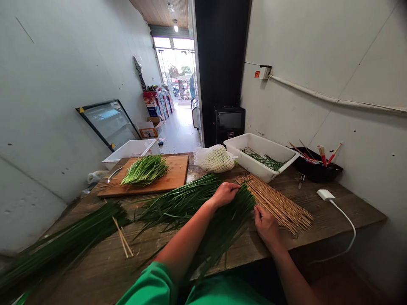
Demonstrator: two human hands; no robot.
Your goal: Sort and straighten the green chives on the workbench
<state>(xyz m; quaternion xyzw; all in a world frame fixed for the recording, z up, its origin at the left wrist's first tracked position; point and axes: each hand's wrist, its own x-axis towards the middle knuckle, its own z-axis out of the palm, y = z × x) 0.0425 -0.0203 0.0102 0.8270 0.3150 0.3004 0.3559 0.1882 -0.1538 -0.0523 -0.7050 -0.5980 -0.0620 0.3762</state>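
A spread bundle of long green chives [233, 216] lies in front of me, its ends fanned near the skewers. My left hand [226, 193] is closed on the upper left edge of this bundle. At the bundle's right edge my right hand [265, 223] is closed, thumb against the fingers; what it pinches, if anything, is too small to make out. Just beyond and right of my hands lies a pile of thin bamboo skewers [280, 205]. Another heap of chives [181, 201] rests left of my left forearm.
Cut stalks [144, 170] sit on a wooden cutting board [178, 173]. More chives [79, 231] and loose skewers [122, 239] lie left. Behind are a netted bundle [216, 159], a white tub [254, 142] and a black bowl [327, 173]. A white charger [324, 195] trails its cable right.
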